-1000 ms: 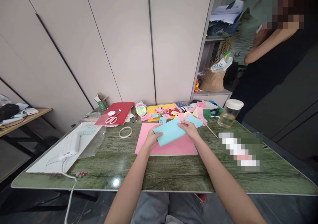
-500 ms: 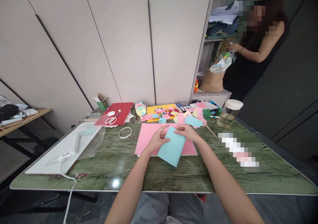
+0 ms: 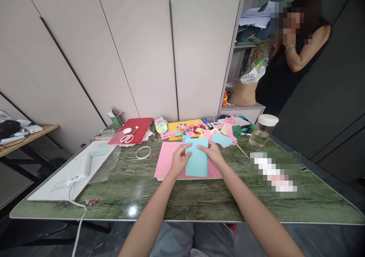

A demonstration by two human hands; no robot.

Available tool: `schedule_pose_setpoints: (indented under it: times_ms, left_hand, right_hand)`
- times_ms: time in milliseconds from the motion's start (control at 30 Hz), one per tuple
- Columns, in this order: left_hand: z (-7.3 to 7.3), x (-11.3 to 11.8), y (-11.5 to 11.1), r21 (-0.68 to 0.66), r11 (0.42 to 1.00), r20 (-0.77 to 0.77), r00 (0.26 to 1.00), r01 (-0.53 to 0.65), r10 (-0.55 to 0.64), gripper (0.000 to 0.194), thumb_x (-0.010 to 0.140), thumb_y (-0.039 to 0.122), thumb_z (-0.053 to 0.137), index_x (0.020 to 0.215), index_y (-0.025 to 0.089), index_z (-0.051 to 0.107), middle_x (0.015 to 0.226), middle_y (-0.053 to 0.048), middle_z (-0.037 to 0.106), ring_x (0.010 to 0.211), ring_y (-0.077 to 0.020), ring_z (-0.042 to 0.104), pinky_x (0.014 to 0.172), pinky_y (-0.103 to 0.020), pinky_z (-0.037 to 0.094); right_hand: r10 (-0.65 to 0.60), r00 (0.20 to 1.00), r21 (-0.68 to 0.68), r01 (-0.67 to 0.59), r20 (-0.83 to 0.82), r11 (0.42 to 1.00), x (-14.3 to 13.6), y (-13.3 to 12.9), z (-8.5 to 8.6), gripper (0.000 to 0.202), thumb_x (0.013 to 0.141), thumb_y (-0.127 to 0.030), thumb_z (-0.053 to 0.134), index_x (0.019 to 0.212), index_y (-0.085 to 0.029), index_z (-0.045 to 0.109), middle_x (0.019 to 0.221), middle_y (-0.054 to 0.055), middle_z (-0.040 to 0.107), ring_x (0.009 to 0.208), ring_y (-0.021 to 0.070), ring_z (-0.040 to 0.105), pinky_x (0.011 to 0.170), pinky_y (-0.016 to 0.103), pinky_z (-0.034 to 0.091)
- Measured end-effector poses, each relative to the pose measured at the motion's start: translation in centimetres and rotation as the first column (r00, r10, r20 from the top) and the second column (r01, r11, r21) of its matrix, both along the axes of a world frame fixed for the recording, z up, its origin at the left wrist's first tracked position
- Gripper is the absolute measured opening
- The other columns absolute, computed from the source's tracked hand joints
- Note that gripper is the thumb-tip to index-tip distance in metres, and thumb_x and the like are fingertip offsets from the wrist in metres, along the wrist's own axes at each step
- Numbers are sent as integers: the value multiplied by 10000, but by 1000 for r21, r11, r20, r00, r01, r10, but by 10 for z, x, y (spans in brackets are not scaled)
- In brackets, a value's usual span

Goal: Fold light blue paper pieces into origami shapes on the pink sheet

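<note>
A light blue sheet of paper, apparently folded, stands nearly upright between my two hands. My left hand pinches its left edge, thumb on the near face. On the opposite side my right hand grips the upper right edge, with fingers partly behind the paper. Beneath them lies a stack of pink paper on the green table. Just beyond the hands are small folded pink paper pieces on a yellow sheet, and a light blue paper piece sits to the right.
White scissors rest on a red folder. A white ring and a power bank with a cable lie left. A lidded jar and a wooden stick are right. Another person stands by the shelf.
The blue paper has turned from a slant to nearly straight and moved up slightly over the pink stack. Both hands still hold it. The other person has raised a hand toward the head.
</note>
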State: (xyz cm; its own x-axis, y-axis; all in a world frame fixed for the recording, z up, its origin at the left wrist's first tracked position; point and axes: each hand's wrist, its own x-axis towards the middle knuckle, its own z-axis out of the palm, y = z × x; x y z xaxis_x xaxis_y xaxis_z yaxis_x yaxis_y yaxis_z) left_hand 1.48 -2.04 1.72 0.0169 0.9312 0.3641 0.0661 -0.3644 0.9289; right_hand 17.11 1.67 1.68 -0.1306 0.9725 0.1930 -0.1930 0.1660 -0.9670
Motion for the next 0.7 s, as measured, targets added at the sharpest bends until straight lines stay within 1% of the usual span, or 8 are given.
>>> schedule_pose_setpoints:
  times_ms: [167,267,433,533,700]
  left_hand:
    - [2,-1,-1,48,999,-41,999,6,-4,366,694,252,573,1059,249,557,1074,-60,498,837,-173,477,730,-272,375]
    - [4,0,-2,29,1000,-20,1000,-9,9,386,675,249,591,1060,251,558,1090,-56,492,793,-155,472,711,-260,375]
    - [5,1,-3,8,1000,5,1000,-22,22,420,657,248,609,1073,262,548,1076,-48,499,692,-115,447,669,-247,372]
    - [4,0,-3,11,1000,-9,1000,-9,9,435,669,260,597,1098,269,526,1098,-49,488,705,-116,456,673,-250,378]
    - [2,1,-2,22,999,-8,1000,25,-25,453,680,262,586,1124,270,499,1154,-54,458,793,-142,488,692,-257,395]
  right_hand:
    - [-65,995,50,62,70,997,3,-4,7,379,571,-356,661,888,-175,560,855,57,622,728,197,573,613,314,474]
    - [-87,991,54,81,105,995,2,-5,10,384,569,-371,656,886,-175,562,849,61,622,725,200,570,601,313,475]
    - [-97,990,58,92,98,994,2,-5,9,400,566,-377,657,896,-174,557,865,60,622,730,201,573,596,308,475]
    - [-106,990,63,100,96,993,2,-3,7,385,566,-377,655,882,-179,561,868,55,627,726,200,576,591,305,472]
    - [-106,990,74,99,96,992,4,-2,6,386,565,-365,663,883,-172,562,858,57,629,717,196,576,587,300,469]
